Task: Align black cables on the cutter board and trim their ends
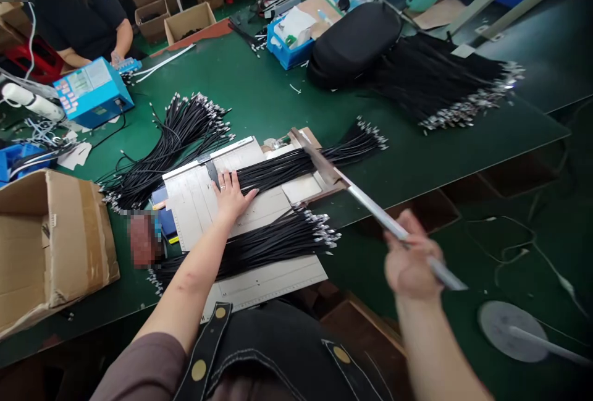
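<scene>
My left hand (230, 198) lies flat with fingers spread on a bundle of black cables (278, 169), pressing it to the pale ruled board (194, 203) of a paper cutter. This bundle runs under the cutter's blade (317, 160), and its metal-tipped ends fan out beyond it. In my right hand (412, 256) is the cutter's long silver handle (370, 203), fingers wrapped round it; hand and handle are slightly blurred. A second bundle of black cables (273, 243) lies across the near part of the board, below my left hand.
More black cables (185, 126) are heaped at the back left, and a large pile (445, 80) lies at right beside a black case (356, 42). An open carton (83, 240) stands left. Across the table a person (92, 12) sits by a blue machine (95, 92).
</scene>
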`<state>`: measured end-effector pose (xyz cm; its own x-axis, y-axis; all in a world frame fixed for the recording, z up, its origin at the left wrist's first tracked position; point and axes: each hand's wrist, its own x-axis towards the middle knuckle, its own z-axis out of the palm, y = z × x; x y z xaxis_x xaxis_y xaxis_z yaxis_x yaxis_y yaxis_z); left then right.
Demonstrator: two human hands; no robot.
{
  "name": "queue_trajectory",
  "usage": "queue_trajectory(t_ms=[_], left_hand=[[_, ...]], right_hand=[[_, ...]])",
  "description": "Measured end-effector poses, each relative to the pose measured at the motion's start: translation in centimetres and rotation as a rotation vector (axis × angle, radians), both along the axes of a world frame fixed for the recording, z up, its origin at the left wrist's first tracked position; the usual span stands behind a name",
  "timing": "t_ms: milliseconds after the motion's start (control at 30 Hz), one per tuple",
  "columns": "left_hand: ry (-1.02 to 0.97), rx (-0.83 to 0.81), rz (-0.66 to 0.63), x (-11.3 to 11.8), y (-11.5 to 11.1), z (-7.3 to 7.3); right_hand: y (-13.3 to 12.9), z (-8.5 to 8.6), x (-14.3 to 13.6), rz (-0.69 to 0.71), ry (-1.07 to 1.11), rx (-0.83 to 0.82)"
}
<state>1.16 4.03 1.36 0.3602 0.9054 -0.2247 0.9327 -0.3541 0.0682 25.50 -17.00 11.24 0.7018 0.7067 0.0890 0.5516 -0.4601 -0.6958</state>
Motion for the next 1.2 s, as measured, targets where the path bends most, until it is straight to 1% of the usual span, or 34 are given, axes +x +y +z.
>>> queue_trajectory(t_ms=[33,67,100,133,167,200,233,267,300,333,367,400,433,467,500,533,567,600,633,667,700,733,767,800,833,900,967,1033,1100,1133,1167,1200], left_hand=[[0.002,-0.001,0.004,-0.1,0.0,0.1],[0.004,0.001,0.007,-0.3,0.0,0.2],[0.01,0.002,0.009,-0.4,0.0,0.4],[0.02,-0.004,0.009,-0.5,-0.1,0.7],[0.031,-0.012,0.012,-0.5,-0.1,0.9],[0.041,-0.013,0.02,-0.1,-0.1,1.2],[0.046,-0.008,0.032,0.5,-0.1,1.5],[0.044,0.001,0.037,1.6,0.0,1.8],[0.032,0.014,0.026,3.1,0.1,2.1],[0.01,0.024,-0.007,4.9,0.2,2.3],[-0.015,0.023,-0.061,7.0,0.3,2.4],[-0.037,0.006,-0.125,9.1,0.5,2.6],[-0.051,-0.024,-0.184,11.3,0.7,2.7],[-0.055,-0.06,-0.226,13.2,0.9,2.8],[-0.048,-0.099,-0.245,14.8,1.1,3.0],[-0.035,-0.138,-0.247,16.0,1.3,3.1],[-0.021,-0.169,-0.243,16.9,1.5,3.2],[-0.007,-0.192,-0.236,17.4,1.6,3.2],[0.003,-0.207,-0.23,17.7,1.6,3.3],[0.01,-0.219,-0.228,17.8,1.5,3.2],[0.017,-0.233,-0.231,17.9,1.3,3.2],[0.022,-0.248,-0.241,17.9,1.0,3.1],[0.024,-0.265,-0.257,17.8,0.6,3.1],[0.024,-0.28,-0.276,17.8,0.2,3.0],[0.021,-0.291,-0.296,17.8,-0.3,2.9],[0.0,-0.304,-0.331,17.6,-1.2,2.8],[-0.041,-0.318,-0.349,17.1,-1.8,2.9],[-0.102,-0.346,-0.348,16.4,-2.0,3.4],[-0.181,-0.364,-0.319,15.5,-1.9,4.8],[-0.269,-0.368,-0.281,15.1,-1.9,5.8],[-0.405,-0.372,-0.234,14.5,-2.1,7.1],[-0.585,-0.381,-0.185,13.9,-2.4,8.5]], right_hand=[[-3.2,-3.4,-1.1,-0.049,0.063,0.041],[-5.5,-6.2,-1.8,-0.153,0.216,0.162],[-6.8,-8.1,-2.0,-0.197,0.356,0.227],[-7.2,-9.0,-1.9,-0.23,0.452,0.298],[-6.7,-8.7,-1.4,-0.255,0.514,0.377],[-5.6,-7.3,-0.5,-0.247,0.524,0.437],[-3.9,-5.0,0.6,-0.211,0.496,0.484],[-1.9,-2.1,1.9,-0.158,0.435,0.523],[0.4,0.9,3.4,-0.022,0.385,0.495],[2.9,3.6,5.1,0.152,0.333,0.434],[5.3,5.7,6.8,0.244,0.257,0.424],[7.6,6.7,8.5,0.356,0.206,0.317],[9.6,6.5,10.1,0.42,0.112,0.186],[11.1,5.3,11.6,0.413,-0.04,0.048],[12.2,3.1,13.0,0.421,-0.212,-0.142],[12.9,0.3,14.2,0.404,-0.265,-0.223],[13.3,-3.0,15.2,0.409,-0.284,-0.269],[13.6,-6.2,16.1,0.46,-0.298,-0.326],[14.0,-9.3,16.9,0.595,-0.353,-0.444],[14.6,-11.9,17.5,0.683,-0.397,-0.507],[15.3,-14.0,17.9,0.743,-0.413,-0.523],[16.1,-15.5,18.1,0.8,-0.427,-0.528],[16.8,-16.4,18.2,0.832,-0.428,-0.507],[17.4,-16.9,18.2,0.856,-0.424,-0.477],[17.6,-17.1,18.1,0.874,-0.424,-0.45],[17.0,-16.9,17.8,0.878,-0.425,-0.391],[15.2,-16.3,17.9,0.852,-0.426,-0.337],[13.1,-15.1,18.2,0.804,-0.431,-0.297],[11.5,-13.1,18.0,0.742,-0.445,-0.259],[10.9,-11.7,17.3,0.688,-0.433,-0.231],[10.6,-10.1,16.1,0.627,-0.399,-0.201],[10.3,-8.4,14.4,0.575,-0.353,-0.166]])
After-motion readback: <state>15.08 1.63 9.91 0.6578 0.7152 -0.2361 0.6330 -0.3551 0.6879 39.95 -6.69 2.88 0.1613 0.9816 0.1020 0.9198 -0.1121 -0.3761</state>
